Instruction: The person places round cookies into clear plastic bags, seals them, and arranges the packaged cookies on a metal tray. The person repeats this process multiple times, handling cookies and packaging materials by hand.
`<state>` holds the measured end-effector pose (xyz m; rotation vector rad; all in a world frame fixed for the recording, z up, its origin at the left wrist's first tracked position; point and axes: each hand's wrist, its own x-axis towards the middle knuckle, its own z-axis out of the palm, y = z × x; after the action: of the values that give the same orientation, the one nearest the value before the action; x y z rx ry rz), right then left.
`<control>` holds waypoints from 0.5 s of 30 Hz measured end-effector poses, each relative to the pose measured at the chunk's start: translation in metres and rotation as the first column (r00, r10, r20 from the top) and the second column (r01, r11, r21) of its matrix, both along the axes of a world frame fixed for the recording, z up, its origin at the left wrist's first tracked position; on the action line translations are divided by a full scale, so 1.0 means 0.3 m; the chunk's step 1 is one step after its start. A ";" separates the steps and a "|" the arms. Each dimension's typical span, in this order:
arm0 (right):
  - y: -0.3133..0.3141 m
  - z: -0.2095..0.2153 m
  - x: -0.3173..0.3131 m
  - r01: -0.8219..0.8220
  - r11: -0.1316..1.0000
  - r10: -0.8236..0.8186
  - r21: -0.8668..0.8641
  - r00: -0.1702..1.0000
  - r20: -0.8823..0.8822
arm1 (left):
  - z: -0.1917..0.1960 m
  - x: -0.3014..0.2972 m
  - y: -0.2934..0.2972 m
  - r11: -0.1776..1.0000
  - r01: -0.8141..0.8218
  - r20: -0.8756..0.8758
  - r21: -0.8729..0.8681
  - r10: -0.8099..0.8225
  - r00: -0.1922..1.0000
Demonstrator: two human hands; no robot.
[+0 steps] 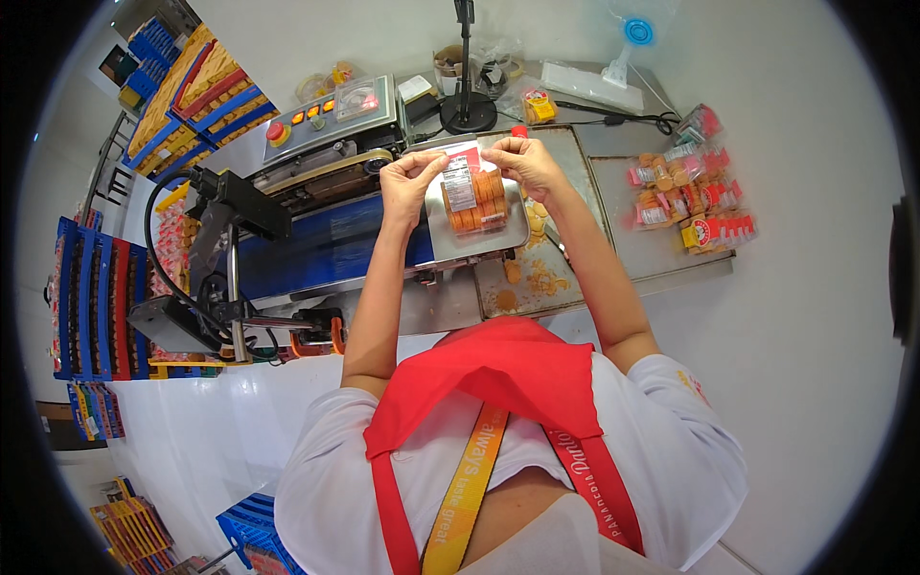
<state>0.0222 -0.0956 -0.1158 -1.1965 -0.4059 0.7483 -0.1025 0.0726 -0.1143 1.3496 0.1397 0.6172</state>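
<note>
Both hands are up on one clear bag of orange biscuits (472, 198), which sits over a small steel tray (513, 233) beside the sealing machine (321, 153). Left hand (407, 182) has its grip pinched shut on the bag's top left corner, right hand (527, 163) pinches the top right corner the same way, so the mouth of the bag is stretched flat between them. The bag has a red strip along its top edge and a white rectangular label with small print down the front, with rows of orange rounds showing through the plastic.

Off to the right on the counter (661, 254) there's a heap of finished packs (690, 192), same clear wrap, red and white labels, a couple with a red band and a round mark. Loose biscuits and crumbs (539, 280) lie on the flat metal sheet just below the tray.

Sealer has a red round knob, a few orange lit buttons and a blue front panel. Far left, blue and red crates (91, 297) stand stacked, and more with yellow-orange packs in them sit top left (196, 91). A black stand base (468, 113) sits behind the bag.
</note>
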 end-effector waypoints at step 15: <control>0.023 -0.057 -0.004 0.133 0.971 -0.181 0.200 0.953 0.243 | -0.012 0.020 0.036 0.999 0.032 -0.111 -0.001 -0.032 0.993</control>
<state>0.0209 -0.0887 -0.1331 -1.1415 -0.5763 0.4069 -0.0964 0.0834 -0.1180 1.3847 0.2076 0.5158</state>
